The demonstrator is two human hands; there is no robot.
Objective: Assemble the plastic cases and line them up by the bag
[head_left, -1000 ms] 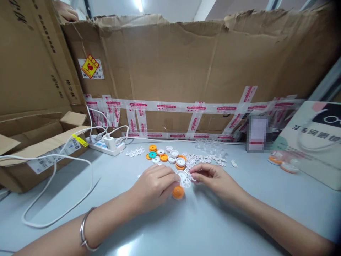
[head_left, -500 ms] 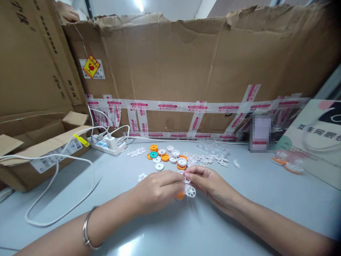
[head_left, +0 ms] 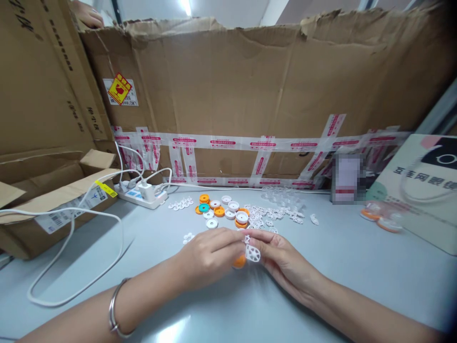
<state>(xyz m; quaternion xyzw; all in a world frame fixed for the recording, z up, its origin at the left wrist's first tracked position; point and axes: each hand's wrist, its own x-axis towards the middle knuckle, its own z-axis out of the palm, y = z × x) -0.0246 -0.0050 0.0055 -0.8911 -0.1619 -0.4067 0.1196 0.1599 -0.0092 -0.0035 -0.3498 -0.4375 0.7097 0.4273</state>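
Observation:
My left hand [head_left: 214,255] and my right hand [head_left: 285,255] meet fingertip to fingertip above the grey table. Both are closed on a small white openwork plastic part [head_left: 253,253], which hangs between the fingertips. An orange disc [head_left: 239,261] shows just below my left fingers, partly hidden by them. Just beyond the hands sit several round pieces: white ones [head_left: 212,223], orange ones [head_left: 219,211] and a teal one [head_left: 203,207]. Beside them lies a spread of small white openwork parts [head_left: 282,213].
Clear plastic pieces [head_left: 282,196] lie behind. Small white parts [head_left: 180,204] and a power strip [head_left: 143,196] are at the left, near an open carton [head_left: 71,200] and a loose cable [head_left: 121,238]. Orange-and-white discs [head_left: 389,225] lie right. Large cardboard [head_left: 228,85] stands behind; another person's hand [head_left: 87,15] is top left.
My right fingers have shifted slightly around the white part, and its openwork face now shows more squarely. The whole view has moved a little to the left.

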